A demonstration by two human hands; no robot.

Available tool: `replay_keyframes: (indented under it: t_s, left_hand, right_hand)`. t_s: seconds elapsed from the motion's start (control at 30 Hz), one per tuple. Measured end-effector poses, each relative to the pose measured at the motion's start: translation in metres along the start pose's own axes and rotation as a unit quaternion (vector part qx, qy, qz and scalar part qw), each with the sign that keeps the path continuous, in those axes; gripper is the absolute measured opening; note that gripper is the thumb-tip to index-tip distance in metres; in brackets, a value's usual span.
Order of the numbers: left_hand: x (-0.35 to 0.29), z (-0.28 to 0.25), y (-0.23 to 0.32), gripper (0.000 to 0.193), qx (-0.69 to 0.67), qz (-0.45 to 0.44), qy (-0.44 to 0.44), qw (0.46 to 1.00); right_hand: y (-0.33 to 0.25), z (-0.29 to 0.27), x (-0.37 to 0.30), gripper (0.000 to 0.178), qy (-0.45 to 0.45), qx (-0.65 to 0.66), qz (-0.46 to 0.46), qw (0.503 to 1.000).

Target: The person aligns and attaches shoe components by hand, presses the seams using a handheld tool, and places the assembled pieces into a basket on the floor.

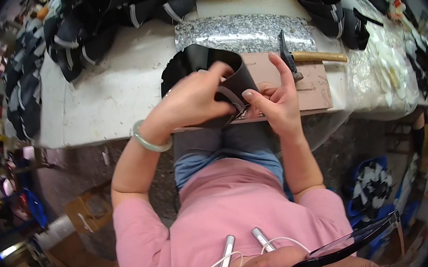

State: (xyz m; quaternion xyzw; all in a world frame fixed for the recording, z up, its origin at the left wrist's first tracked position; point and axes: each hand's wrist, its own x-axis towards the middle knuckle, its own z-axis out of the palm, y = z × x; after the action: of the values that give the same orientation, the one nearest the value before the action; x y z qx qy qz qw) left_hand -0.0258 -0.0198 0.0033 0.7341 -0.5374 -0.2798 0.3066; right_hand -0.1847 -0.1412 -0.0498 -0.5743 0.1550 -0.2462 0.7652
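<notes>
A black leather-like shoe upper [244, 81], bent into an open loop with a pale strip along its inside, is held over the table's near edge. My left hand [192, 100] grips it from the left, with fingers curled over its rim and partly hidden inside. At its lower right edge, my right hand [276, 103] pinches the material between thumb and bent fingers, while one finger points up. Whether a small part sits in that pinch is hidden. Just right of my right hand, a hammer [318, 56] with a wooden handle rests on a pinkish board [315, 91].
A speckled grey slab [244, 28] lies behind the board. Piles of black uppers [94, 31] line the table's far side and left end. Clear plastic with white pieces [387, 73] covers the right end. Below stand a cardboard box [89, 212] and a blue basket [357, 212].
</notes>
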Motion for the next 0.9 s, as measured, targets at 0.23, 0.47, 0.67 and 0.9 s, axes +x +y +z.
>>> replay_keyframes:
  t_s: [0.23, 0.47, 0.67, 0.9]
  left_hand:
    - [-0.066, 0.023, 0.02, 0.015, -0.244, 0.023, 0.257, 0.935]
    - [-0.075, 0.089, -0.015, 0.026, -0.185, -0.068, 0.346, 0.917]
    - [-0.093, 0.049, -0.036, 0.032, -0.5, -0.031, 0.403, 0.766]
    - [-0.119, 0.049, -0.037, 0.027, -0.377, -0.06, 0.243, 0.892]
  right_hand:
    - [0.033, 0.028, -0.012, 0.058, 0.15, 0.245, 0.034, 0.957]
    - [0.034, 0.047, -0.028, 0.058, 0.076, 0.166, 0.098, 0.978]
    - [-0.004, -0.002, -0.021, 0.033, -0.04, -0.059, 0.023, 0.997]
    - [-0.013, 0.061, -0.001, 0.049, -0.217, -0.256, -0.028, 0.942]
